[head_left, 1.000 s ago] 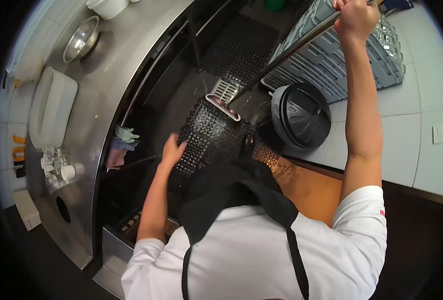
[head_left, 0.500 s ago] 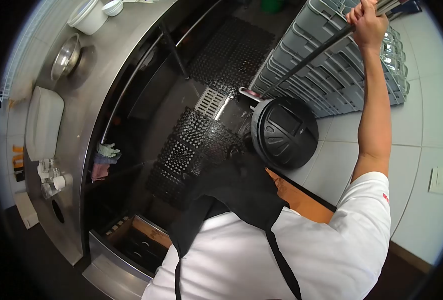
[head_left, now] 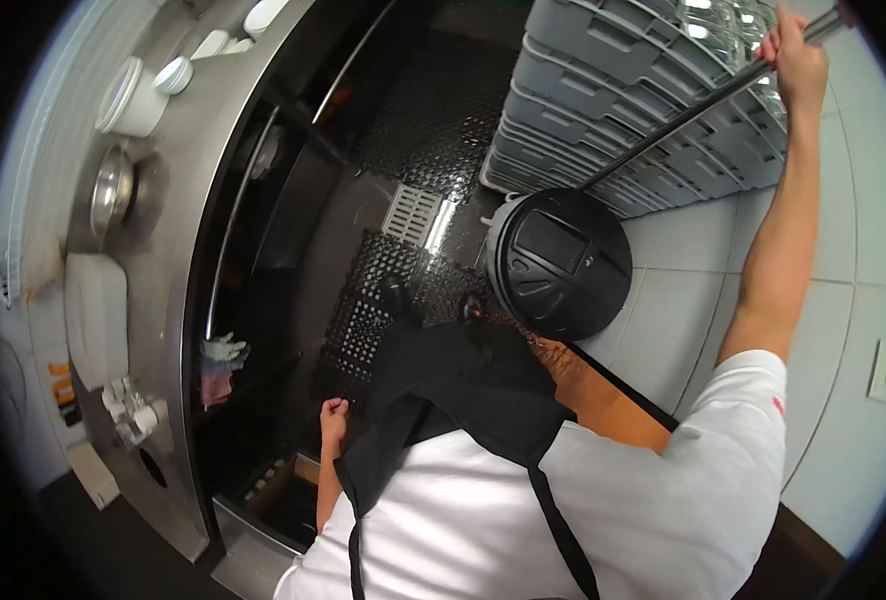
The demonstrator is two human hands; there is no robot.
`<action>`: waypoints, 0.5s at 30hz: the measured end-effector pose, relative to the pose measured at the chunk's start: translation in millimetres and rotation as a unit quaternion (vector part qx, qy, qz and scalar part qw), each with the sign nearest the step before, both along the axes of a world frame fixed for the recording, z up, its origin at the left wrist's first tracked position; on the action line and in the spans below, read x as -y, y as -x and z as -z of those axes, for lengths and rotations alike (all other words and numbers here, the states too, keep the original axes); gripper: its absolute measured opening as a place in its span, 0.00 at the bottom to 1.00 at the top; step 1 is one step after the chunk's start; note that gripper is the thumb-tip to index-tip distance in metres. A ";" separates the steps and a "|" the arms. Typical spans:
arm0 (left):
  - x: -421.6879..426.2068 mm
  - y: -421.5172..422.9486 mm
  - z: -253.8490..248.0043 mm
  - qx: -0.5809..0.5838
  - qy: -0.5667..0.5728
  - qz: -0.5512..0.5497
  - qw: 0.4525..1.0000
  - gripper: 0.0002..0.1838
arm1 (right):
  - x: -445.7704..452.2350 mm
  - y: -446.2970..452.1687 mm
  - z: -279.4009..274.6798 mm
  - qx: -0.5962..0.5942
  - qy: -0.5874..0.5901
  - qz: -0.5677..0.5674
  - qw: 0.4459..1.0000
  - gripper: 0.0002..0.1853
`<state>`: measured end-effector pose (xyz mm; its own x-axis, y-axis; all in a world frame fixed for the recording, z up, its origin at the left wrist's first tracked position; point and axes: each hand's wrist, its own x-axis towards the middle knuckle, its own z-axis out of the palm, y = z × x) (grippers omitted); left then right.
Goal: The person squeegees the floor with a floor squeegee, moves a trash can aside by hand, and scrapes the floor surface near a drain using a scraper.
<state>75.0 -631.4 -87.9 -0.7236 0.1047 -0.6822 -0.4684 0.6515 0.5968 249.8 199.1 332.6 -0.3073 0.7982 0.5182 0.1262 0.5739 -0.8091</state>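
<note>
My right hand (head_left: pixel 799 62) is raised at the upper right, its fingers wrapped round a long metal pole (head_left: pixel 683 121). The pole slants down to the left across the front of stacked grey racks (head_left: pixel 603 100). Its lower end is hidden behind a round bin with a black lid (head_left: pixel 563 262). At the lower left, my left hand (head_left: pixel 334 418) hangs low beside my black apron (head_left: pixel 463 385), fingers curled in with nothing visible in them. Close below that hand is an open drawer (head_left: pixel 293 500).
A steel counter (head_left: pixel 168 270) along the left bears a white tub (head_left: pixel 135 98), a metal bowl (head_left: pixel 113 190) and a long white container (head_left: pixel 98 315). Cloths (head_left: pixel 221 370) hang from its rail. Black rubber mats (head_left: pixel 358 330) and a floor drain (head_left: pixel 413 214) lie on the floor; glasses (head_left: pixel 723 30) top the racks.
My right hand has moved right and slightly down with the pole. The pole's lower end has passed from left of the bin to behind it. My left hand has come into view.
</note>
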 end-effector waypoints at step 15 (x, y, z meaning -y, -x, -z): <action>-17.3 121.7 99.6 0.094 -0.049 0.091 0.990 0.06 | 47.1 -138.5 70.5 0.337 -0.174 0.575 0.725 0.65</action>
